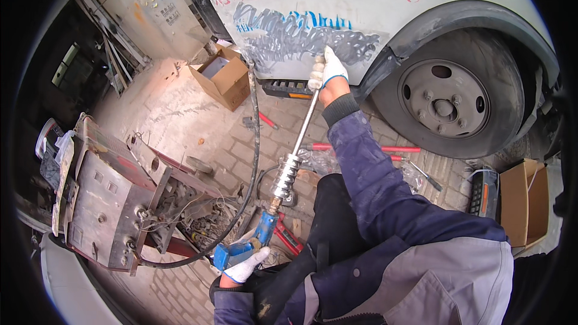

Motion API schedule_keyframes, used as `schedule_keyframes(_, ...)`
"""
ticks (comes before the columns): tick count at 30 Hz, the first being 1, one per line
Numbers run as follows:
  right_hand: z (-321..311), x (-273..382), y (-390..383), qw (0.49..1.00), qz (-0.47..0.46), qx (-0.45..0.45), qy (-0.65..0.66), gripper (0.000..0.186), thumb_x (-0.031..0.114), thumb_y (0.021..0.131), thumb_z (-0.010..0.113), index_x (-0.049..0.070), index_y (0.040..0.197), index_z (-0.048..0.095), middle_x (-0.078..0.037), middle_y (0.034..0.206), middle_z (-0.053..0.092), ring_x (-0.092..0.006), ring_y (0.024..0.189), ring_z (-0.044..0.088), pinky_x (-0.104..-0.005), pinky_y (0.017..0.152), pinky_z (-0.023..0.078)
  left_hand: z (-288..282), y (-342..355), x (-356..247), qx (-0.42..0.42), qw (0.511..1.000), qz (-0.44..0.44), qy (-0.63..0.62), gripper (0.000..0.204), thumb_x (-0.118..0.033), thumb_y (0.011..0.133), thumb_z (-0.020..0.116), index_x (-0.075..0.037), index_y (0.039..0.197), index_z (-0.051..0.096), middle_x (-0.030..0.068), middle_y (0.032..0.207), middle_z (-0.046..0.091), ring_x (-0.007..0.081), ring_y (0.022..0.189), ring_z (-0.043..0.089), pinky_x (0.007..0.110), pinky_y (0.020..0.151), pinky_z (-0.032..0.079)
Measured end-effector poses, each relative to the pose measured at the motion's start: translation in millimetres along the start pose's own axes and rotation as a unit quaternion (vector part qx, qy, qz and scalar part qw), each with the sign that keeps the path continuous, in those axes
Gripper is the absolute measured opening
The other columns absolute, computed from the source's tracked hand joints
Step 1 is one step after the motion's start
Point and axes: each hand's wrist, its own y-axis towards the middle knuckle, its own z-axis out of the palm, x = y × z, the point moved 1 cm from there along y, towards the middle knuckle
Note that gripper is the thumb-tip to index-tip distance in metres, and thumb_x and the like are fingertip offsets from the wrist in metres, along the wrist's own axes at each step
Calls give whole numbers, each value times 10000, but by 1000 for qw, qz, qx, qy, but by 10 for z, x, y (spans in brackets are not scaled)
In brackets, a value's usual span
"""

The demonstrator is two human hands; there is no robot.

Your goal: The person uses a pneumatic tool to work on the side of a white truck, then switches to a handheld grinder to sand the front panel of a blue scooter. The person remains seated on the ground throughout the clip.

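Note:
A slide-hammer dent puller (306,121) runs slantwise from the vehicle's pale side panel (283,63) down toward my lap. It has a long bright rod, a ribbed metal weight (286,177) and a blue pistol-style handle (265,229). My right hand (330,71), in a white glove, wraps the rod's far end close to a grey-smeared patch on the panel. Whether the tip touches the panel is hidden by the fingers. Low in the view, my left hand (245,266), also gloved, closes on the blue handle. A thick black cable (256,138) loops beside the tool.
A worn metal machine (108,204) with wires and scraps stands left. Cardboard boxes sit by the panel (232,87) and at the right (524,204). A large wheel (448,99) is right of my arm. Red-handled bars (397,148) lie on the paving (235,150).

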Motion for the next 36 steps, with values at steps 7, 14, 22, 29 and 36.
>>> schedule_keyframes(7,-169,-110,97,834,108,404,359,554,577,1154,521,132,844,638,60,618,372,-100,425,338,-295,383,324,212,-55,-225,-22,967,124,223,823,-114,862,946,47,1576,570,173,1303,779,187,1181,730,318,1059,550)
schedule_keyframes(14,2,13,-89,998,14,27,51,380,476,1134,624,146,947,612,74,685,374,-95,495,326,-290,454,294,84,-134,-117,-4,1000,9,14,781,-140,901,945,30,1575,587,82,1305,765,146,1135,710,327,992,588)
schedule_keyframes(22,325,139,-265,997,-17,61,40,192,261,1118,596,119,990,610,83,703,405,-82,526,348,-290,481,311,48,-132,-189,-7,1000,19,-17,820,-126,882,952,38,1588,569,142,1418,728,191,1259,688,345,1082,562)
schedule_keyframes(29,305,224,-111,995,-16,81,50,162,222,1102,601,107,987,614,71,723,452,-83,536,376,-289,490,323,102,-119,-212,-33,998,47,-28,872,-171,848,982,6,1597,575,113,1438,701,189,1259,665,357,1087,549)
schedule_keyframes(36,306,259,-65,996,-12,73,55,180,234,1095,618,86,995,638,36,748,521,-108,566,456,-303,507,391,110,-22,-316,-28,978,173,114,865,-200,839,985,13,1575,585,187,1508,654,255,1349,651,402,1130,537)
